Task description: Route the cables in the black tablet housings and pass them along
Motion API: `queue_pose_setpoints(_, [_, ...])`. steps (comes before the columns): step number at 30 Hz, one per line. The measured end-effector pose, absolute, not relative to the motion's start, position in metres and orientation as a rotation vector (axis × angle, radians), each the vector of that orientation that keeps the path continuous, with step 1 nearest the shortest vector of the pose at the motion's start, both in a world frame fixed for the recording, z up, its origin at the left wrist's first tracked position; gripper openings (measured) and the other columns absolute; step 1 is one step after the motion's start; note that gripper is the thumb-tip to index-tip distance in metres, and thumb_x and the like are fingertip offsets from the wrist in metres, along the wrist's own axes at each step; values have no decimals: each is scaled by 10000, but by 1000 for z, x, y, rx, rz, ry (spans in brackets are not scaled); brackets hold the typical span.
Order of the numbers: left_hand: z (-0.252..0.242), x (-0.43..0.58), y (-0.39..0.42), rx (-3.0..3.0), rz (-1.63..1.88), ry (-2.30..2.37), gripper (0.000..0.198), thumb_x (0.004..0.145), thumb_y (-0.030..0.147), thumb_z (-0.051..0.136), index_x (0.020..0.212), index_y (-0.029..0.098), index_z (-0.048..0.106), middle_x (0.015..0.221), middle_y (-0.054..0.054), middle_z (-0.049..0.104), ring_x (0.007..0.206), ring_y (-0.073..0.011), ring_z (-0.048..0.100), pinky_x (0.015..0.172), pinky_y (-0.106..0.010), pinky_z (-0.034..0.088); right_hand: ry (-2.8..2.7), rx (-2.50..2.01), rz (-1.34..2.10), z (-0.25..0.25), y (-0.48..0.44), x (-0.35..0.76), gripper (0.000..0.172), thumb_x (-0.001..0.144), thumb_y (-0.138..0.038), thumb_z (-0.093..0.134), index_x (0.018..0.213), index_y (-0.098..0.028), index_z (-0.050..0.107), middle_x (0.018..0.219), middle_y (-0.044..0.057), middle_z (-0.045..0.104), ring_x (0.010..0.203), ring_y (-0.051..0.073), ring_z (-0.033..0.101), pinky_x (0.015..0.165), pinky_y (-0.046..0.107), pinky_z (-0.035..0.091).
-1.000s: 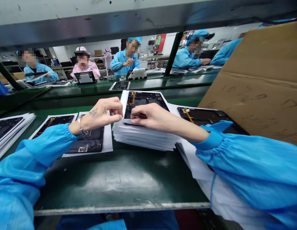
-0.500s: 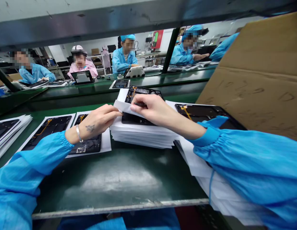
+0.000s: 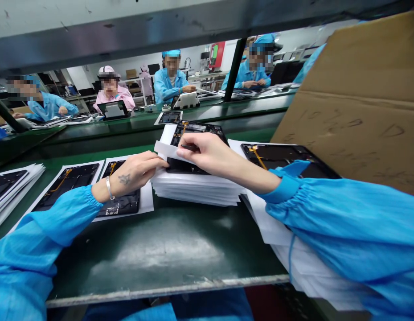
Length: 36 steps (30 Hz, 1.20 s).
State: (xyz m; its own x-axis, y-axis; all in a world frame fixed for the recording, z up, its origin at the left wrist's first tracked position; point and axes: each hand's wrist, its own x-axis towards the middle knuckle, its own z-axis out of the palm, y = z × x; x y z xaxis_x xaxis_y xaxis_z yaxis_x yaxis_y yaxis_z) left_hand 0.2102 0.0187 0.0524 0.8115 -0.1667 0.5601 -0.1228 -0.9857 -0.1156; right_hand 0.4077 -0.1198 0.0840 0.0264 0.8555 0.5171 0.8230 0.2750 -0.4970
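A black tablet housing (image 3: 210,128) with orange flex cables lies on a stack of white paper sheets (image 3: 196,191). Above its near part, my right hand (image 3: 203,151) pinches a white strip (image 3: 165,148) that looks like paper or film. A short dark thing shows between those fingers, too small to name. My left hand (image 3: 141,170) is closed, its fingertips touching the housing's near left edge. What they pinch, if anything, is hidden. Under my left wrist lies another black housing (image 3: 129,203) on white paper.
Further left are a tablet housing (image 3: 59,185) and a paper-interleaved pile (image 3: 18,191). To the right lie another housing (image 3: 293,158) and a drooping paper stack (image 3: 313,267) beside a cardboard sheet (image 3: 357,107). A metal beam (image 3: 193,26) crosses overhead. Several co-workers sit across the line.
Both hands stay at the same housing, the right one still pinching the white strip. The view has shifted slightly. Across the line, co-workers' arms have moved.
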Motion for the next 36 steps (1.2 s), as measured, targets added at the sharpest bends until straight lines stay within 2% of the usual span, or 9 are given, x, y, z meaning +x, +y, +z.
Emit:
queue_pose_setpoints(7, [53, 207, 18, -2885, -839, 285, 385, 918, 19, 399, 1167, 182, 643, 1094, -81, 721, 958, -175, 672, 816, -270, 546, -1783, -1556, 46, 84, -121, 405, 152, 847, -217, 577, 700, -180, 568, 656, -22, 540, 633, 117, 475, 634, 261, 318])
queue_pose_setpoints(11, [55, 202, 15, -2941, -933, 387, 243, 946, 102, 486, 1134, 182, 616, 1047, -87, 718, 956, -180, 668, 838, -292, 547, -1797, -1539, 40, 83, -121, 404, 161, 851, -222, 574, 695, -182, 564, 646, -24, 534, 624, 116, 467, 623, 258, 316])
queue_pose_setpoints(15, [51, 200, 19, -2722, -971, 399, 129, 951, 277, 612, 1051, 195, 621, 962, -78, 701, 829, -179, 640, 753, -304, 524, -1840, -1505, 21, 78, -120, 404, 145, 849, -203, 585, 706, -182, 577, 658, -25, 557, 621, 113, 471, 619, 253, 316])
queue_pose_setpoints(19, [50, 202, 23, -2626, -931, 350, 126, 991, 204, 516, 950, 221, 633, 884, -44, 670, 739, -151, 583, 679, -282, 475, -1867, -1535, 19, 77, -120, 402, 158, 868, -196, 587, 711, -181, 583, 677, -17, 585, 627, 116, 494, 617, 252, 312])
queue_pose_setpoints(22, [56, 205, 22, -2641, -950, 315, 158, 999, 171, 485, 954, 214, 630, 896, -52, 665, 777, -157, 581, 696, -281, 477, -1959, -1577, 42, 79, -123, 400, 198, 908, -306, 617, 760, -177, 593, 703, -3, 606, 643, 128, 515, 613, 257, 305])
queue_pose_setpoints(25, [63, 210, 21, -2664, -1011, 287, 152, 1001, 179, 494, 959, 205, 637, 920, -57, 673, 817, -162, 594, 718, -281, 486, -2120, -1639, -124, 79, -130, 396, 263, 870, -415, 696, 885, -172, 596, 867, 50, 644, 721, 163, 531, 610, 268, 280])
queue_pose_setpoints(29, [69, 216, 20, -2650, -1145, 262, 173, 1006, 206, 507, 922, 208, 659, 888, -41, 664, 801, -148, 599, 714, -266, 487, -2186, -1787, -430, 79, -137, 392, 83, 898, -159, 545, 972, -171, 582, 987, 102, 635, 768, 194, 516, 605, 301, 215])
queue_pose_setpoints(32, [70, 217, 20, -2646, -1192, 255, 167, 1002, 228, 534, 903, 203, 666, 866, -38, 657, 788, -144, 597, 704, -262, 490, -2174, -1756, -376, 78, -137, 393, 176, 856, -64, 458, 923, -178, 574, 952, 93, 625, 795, 196, 518, 614, 304, 228])
queue_pose_setpoints(36, [67, 214, 22, -2693, -1298, 158, 121, 993, 253, 563, 954, 188, 658, 875, -33, 663, 793, -143, 606, 724, -259, 502, -2153, -1587, -284, 77, -132, 398, 188, 800, -33, 438, 837, -186, 541, 894, 73, 602, 801, 184, 505, 642, 291, 265])
